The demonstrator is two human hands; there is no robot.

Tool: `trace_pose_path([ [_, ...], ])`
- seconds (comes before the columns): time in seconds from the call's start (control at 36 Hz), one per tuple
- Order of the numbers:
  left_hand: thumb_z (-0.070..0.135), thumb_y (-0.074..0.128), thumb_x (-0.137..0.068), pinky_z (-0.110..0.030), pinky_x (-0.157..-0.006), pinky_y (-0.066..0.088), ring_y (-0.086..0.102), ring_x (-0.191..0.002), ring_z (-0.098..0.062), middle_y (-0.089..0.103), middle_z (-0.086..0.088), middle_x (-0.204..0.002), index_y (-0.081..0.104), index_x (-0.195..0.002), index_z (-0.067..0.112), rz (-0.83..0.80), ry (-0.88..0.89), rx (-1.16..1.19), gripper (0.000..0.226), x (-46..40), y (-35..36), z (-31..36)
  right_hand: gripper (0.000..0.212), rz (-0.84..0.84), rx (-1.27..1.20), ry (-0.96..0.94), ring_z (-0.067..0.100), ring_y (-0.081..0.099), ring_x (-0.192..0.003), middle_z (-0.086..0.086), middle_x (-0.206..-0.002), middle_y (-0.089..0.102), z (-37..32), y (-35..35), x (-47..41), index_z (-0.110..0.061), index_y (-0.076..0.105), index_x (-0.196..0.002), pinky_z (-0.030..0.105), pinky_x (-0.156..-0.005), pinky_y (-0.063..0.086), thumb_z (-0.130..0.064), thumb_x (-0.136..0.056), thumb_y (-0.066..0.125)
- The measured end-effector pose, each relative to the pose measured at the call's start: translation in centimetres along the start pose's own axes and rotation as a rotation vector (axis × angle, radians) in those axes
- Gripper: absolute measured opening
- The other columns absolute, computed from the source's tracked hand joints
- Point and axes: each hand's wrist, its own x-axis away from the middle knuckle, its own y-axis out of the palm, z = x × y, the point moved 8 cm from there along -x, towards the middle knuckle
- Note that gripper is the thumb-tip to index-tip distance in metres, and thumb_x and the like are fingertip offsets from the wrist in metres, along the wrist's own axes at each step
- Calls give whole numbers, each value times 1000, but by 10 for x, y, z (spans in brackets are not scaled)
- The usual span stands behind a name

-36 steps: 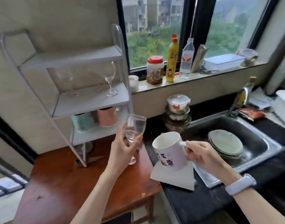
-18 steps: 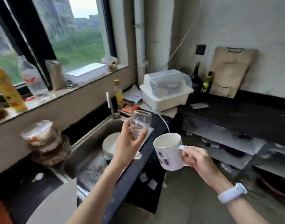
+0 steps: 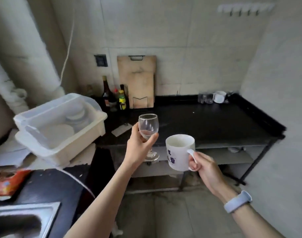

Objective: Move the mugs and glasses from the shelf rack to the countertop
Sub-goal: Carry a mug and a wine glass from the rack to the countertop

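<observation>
My left hand (image 3: 138,148) grips a clear stemmed wine glass (image 3: 148,127) by the bottom of its bowl and holds it upright in the air. My right hand (image 3: 203,167) holds a white mug (image 3: 178,152) with blue lettering by its handle, also upright, just right of the glass. Both hang in front of the black countertop (image 3: 206,121). At the counter's far right corner stand some clear glasses (image 3: 205,98) and a white mug (image 3: 219,97). The shelf rack is out of view.
A wooden cutting board (image 3: 137,81) leans on the wall behind the counter, with dark bottles (image 3: 112,95) left of it. A white plastic dish box (image 3: 61,124) with plates sits at the left. A steel sink (image 3: 23,220) shows at the bottom left.
The view has swung right, from the shelf rack and window past the sink to the black countertop. Both hands still carry the wine glass and the mug, side by side.
</observation>
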Motion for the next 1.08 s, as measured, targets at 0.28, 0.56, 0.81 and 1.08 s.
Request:
trace_pose_path([
  [0.28,34,72,-75,-26,-82,53,64,-91,-3,65,6,-107,42,-126,24,-206,-13,73,60,-189,80,-42,29,260,104,-21,19,40,-65,-5,-53,49,-12,-49,-160,-15,65,-63,32,-69,31,-31,-85,54],
  [0.56,34,73,-75,-9,-66,42,59,-83,5,60,16,-98,39,-128,28,-356,-49,55,64,-326,191,-75,41,417,149,91,18,51,-79,-10,-56,57,5,-129,-280,-22,66,-64,36,-93,33,-23,-96,40],
  [0.81,29,75,-73,-11,-63,42,59,-83,1,57,14,-98,39,-127,30,-386,-173,24,65,-422,320,-143,33,380,111,213,21,48,-97,2,-76,53,44,-215,-420,-13,58,-73,38,-104,29,-20,-97,38],
  [1.08,25,76,-72,-26,-74,48,62,-89,-12,60,5,-106,36,-130,27,-264,-339,-63,70,-537,432,-265,34,242,126,347,22,46,-120,7,-118,58,128,-284,-614,-26,69,-75,43,-110,29,-28,-95,41],
])
